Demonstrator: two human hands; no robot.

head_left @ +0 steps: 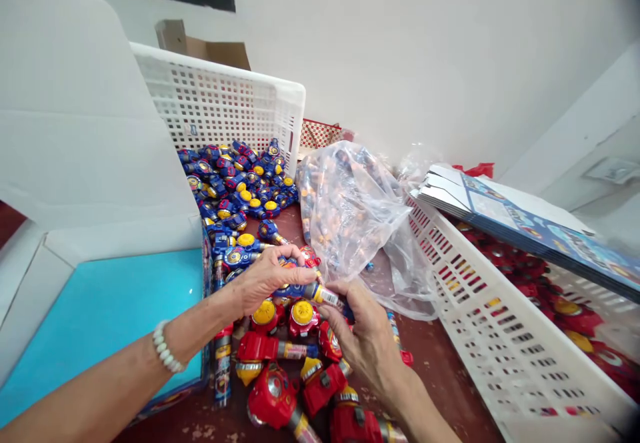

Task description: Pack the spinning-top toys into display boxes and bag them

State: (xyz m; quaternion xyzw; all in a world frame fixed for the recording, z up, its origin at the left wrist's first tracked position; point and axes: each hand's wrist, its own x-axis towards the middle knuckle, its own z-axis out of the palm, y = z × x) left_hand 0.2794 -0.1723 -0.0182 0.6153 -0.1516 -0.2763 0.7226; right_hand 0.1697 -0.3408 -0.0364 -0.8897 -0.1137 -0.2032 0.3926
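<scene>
My two bare hands meet near the centre of the frame, both grasping one blue toy (307,291) with a labelled tube. My left hand (275,273), a pale bead bracelet (167,348) at its wrist, pinches the toy's blue body between thumb and fingers. My right hand (367,329) has thumb and fingers closed around the tube's far end, a barcode showing between the two hands. The toy tilts slightly down to the right, above a dark red tabletop (435,363) with worn paint.

Below my hands, at the lower centre, red toys (273,393) with yellow caps and similar tubes lie at mixed angles. At the upper left, a white basket (225,96) stands behind a heap of blue toys (240,189). A clear plastic bag (350,209) of orange and blue pieces sits just above centre. Along the right, another white basket (480,323) holds more red toys, with a stack of flat printed cartons (525,219) across it. An open box (115,316), light blue within, fills the left.
</scene>
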